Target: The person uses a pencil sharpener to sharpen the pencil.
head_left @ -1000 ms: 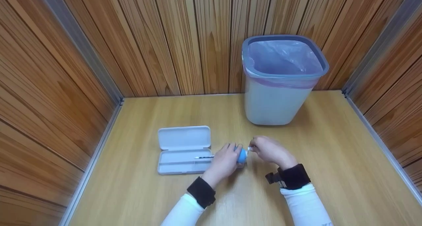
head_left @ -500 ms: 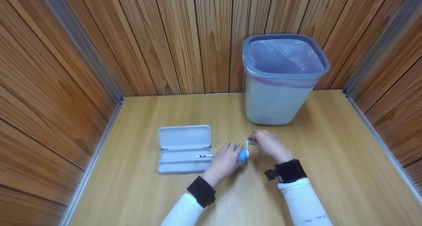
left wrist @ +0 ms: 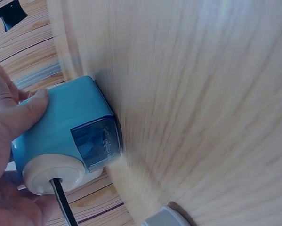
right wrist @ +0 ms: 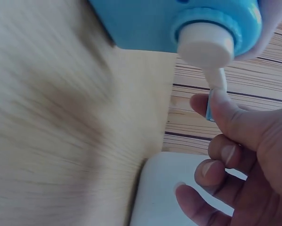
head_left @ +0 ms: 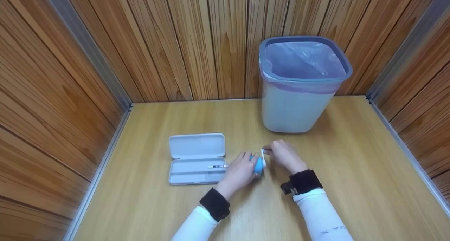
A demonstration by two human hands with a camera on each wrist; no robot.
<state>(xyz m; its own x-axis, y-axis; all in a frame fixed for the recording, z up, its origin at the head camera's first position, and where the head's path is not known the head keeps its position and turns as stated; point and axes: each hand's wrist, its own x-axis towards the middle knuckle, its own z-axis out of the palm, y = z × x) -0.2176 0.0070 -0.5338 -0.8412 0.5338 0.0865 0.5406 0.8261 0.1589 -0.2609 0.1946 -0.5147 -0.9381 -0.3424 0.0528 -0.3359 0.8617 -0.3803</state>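
A blue pencil sharpener (head_left: 258, 166) rests on the table. My left hand (head_left: 239, 170) grips its body from above, thumb on the casing in the left wrist view. Out of the round white port (left wrist: 53, 173) sticks a pencil (left wrist: 63, 202), which reaches left over the case in the head view. On the opposite side, my right hand (head_left: 284, 155) pinches the small grip of the white crank (right wrist: 215, 77) between thumb and index finger. The other fingers of that hand are loosely curled. Dark shavings show faintly behind the sharpener's clear blue drawer (left wrist: 97, 143).
A light grey pencil case (head_left: 197, 146) lies with its lid raised, left of the sharpener. A white bin (head_left: 295, 107) with a grey rim and plastic liner stands at the back right. Wooden panels (head_left: 225, 44) wall the table on three sides.
My right hand has moved up and slightly left, swinging the crank to point upward. The left hand, sharpener and pencil case have stayed in place.
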